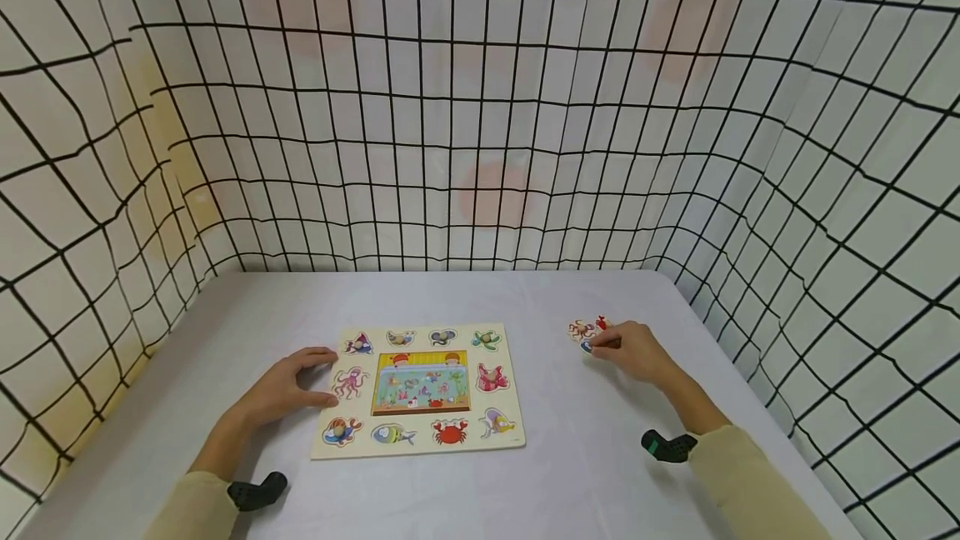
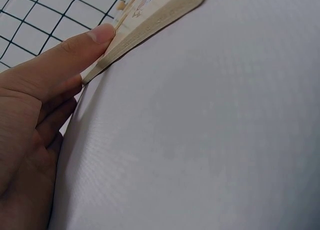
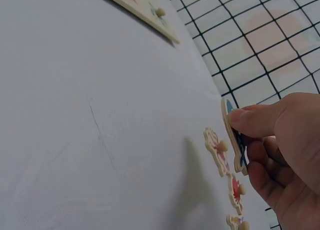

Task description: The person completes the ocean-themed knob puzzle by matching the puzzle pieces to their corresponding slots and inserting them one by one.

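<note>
A wooden knob puzzle board (image 1: 420, 450) with sea-animal pictures round a central aquarium scene lies flat on the table. My left hand (image 1: 281, 390) is at its left edge, thumb and forefinger spread apart and touching the rim; in the left wrist view the thumb (image 2: 75, 52) rests against the board's edge (image 2: 155, 32). To the right of the board, my right hand (image 1: 633, 350) pinches a blue wooden puzzle piece (image 3: 234, 135) between thumb and fingers. The piece stands on edge in the right wrist view, its picture mostly hidden.
Loose knobbed pieces lie beside the right hand: a pinkish one (image 3: 216, 152), a red one (image 3: 235, 192) and another (image 3: 236, 223) cut off by the frame. A white cloth covers the table (image 1: 585, 473). Black netting (image 1: 450, 123) over white walls encloses the back and sides.
</note>
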### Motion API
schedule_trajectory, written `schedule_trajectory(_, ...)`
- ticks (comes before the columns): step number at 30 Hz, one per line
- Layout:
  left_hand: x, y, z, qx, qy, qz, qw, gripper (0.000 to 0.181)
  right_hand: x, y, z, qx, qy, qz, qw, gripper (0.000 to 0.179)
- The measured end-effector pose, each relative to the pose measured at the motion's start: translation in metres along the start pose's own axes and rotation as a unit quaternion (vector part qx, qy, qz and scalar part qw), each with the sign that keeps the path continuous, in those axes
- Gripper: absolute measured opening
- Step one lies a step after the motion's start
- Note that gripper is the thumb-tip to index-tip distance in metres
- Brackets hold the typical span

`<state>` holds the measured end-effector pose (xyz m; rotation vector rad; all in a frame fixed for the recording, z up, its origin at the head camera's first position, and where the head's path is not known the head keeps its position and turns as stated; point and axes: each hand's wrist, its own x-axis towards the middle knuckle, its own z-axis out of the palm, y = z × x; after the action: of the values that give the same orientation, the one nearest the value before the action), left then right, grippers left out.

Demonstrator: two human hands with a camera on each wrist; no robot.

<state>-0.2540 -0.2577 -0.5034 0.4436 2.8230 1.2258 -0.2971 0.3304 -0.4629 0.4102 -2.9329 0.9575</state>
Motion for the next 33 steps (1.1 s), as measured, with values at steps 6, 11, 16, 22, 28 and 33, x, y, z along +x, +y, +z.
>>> schedule_trajectory(6, 0.0, -0.001, 0.001, 0.001, 0.001, 0.001, 1.0, 0.076, -0.005, -0.009, 0.003, -0.006, 0.007, -0.01, 0.9999, 0.013)
schedule_trajectory(11, 0.0, -0.001, 0.0, 0.002, 0.0, 0.001, 1.0, 0.076, -0.006, -0.016, 0.005, -0.004, 0.009, -0.032, 0.9994, 0.013)
schedule_trajectory(16, 0.0, -0.001, 0.0, 0.0, -0.001, -0.001, 1.0, 0.076, -0.005, -0.027, 0.009, 0.0, 0.012, -0.059, 0.9982, 0.011)
schedule_trajectory(22, 0.002, -0.001, -0.001, 0.002, 0.003, 0.0, 1.0, 0.075, -0.008, -0.041, 0.013, 0.007, 0.008, -0.068, 0.9976, 0.011)
schedule_trajectory(28, 0.003, -0.004, -0.001, 0.005, 0.003, -0.005, 1.0, 0.075, -0.007, -0.052, 0.019, 0.0, 0.019, -0.098, 0.995, 0.01)
schedule_trajectory(33, 0.002, -0.005, 0.0, -0.002, 0.002, -0.005, 1.0, 0.075, -0.005, -0.06, 0.026, 0.004, 0.006, -0.099, 0.9951, 0.009)
